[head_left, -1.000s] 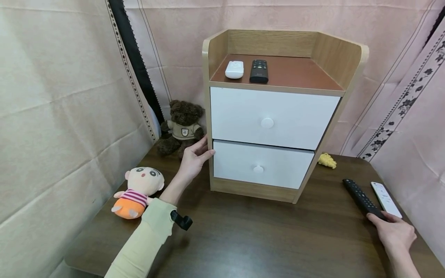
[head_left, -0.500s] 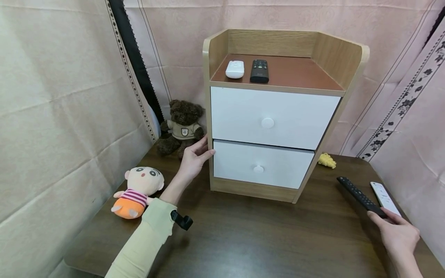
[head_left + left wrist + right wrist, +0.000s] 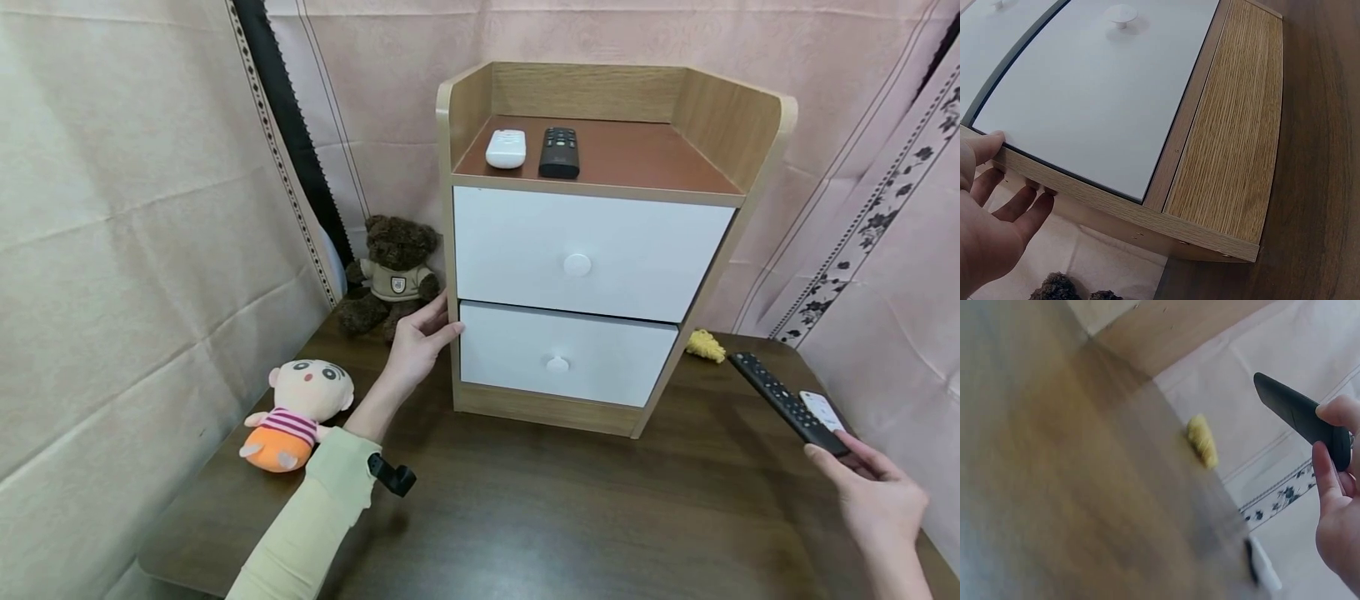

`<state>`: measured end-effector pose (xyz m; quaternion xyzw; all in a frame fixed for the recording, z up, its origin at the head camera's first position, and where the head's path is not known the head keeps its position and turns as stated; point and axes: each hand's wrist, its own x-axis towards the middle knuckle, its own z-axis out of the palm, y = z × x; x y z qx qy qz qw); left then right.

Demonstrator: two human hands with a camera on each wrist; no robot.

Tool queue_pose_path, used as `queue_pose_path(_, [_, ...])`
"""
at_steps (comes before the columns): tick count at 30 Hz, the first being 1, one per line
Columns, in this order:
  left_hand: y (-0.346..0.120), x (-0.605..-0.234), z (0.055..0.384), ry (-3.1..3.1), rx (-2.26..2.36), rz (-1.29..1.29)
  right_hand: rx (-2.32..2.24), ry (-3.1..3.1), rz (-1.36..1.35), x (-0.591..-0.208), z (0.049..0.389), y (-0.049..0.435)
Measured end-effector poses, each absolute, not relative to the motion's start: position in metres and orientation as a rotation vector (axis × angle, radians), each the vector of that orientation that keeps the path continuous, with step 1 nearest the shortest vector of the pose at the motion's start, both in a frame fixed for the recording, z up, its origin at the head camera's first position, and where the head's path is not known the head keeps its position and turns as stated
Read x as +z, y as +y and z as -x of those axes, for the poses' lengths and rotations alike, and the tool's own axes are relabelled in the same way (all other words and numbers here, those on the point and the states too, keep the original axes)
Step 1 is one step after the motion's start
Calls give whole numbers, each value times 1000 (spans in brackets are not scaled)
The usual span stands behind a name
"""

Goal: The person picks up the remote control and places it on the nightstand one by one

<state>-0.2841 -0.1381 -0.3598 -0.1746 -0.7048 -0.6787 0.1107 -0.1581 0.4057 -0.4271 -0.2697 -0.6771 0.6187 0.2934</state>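
My right hand (image 3: 881, 496) holds the near end of a long black remote control (image 3: 780, 398), pinched between thumb and fingers and raised over the right side of the table. In the right wrist view the black remote (image 3: 1294, 412) shows its smooth back. My left hand (image 3: 416, 346) grips the left side edge of a wooden cabinet (image 3: 540, 410) with two white drawers. The left wrist view has the thumb on the front edge and the fingers (image 3: 1032, 215) against the side panel. Both drawers are closed. A white remote (image 3: 821, 410) lies partly hidden behind the black one.
On the cabinet's brown top are a small white remote (image 3: 506, 149) and a short black remote (image 3: 559, 153). A brown teddy bear (image 3: 397, 275) and a plush doll (image 3: 303, 408) sit to the left. Something yellow (image 3: 705, 345) lies by the cabinet's right side. Curtains surround the table (image 3: 540, 508).
My right hand has lifted the black remote off the table beside the white one, raising it slightly and moving it right. The left hand stays on the cabinet.
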Motion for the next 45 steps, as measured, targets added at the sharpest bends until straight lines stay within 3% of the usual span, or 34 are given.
queue_pose_path(12, [-137,-358,284,-2072,-2000,505,2070,-1146,305,-395,160,382])
queue_pose_path(31, [-136,-359,283,-2070,-2014,486,2308,-704,-159,-373,160,363])
queue_pose_path(45, [-136,-358,283,-2092,-2027,478,2317,-690,-341,-353,152,352])
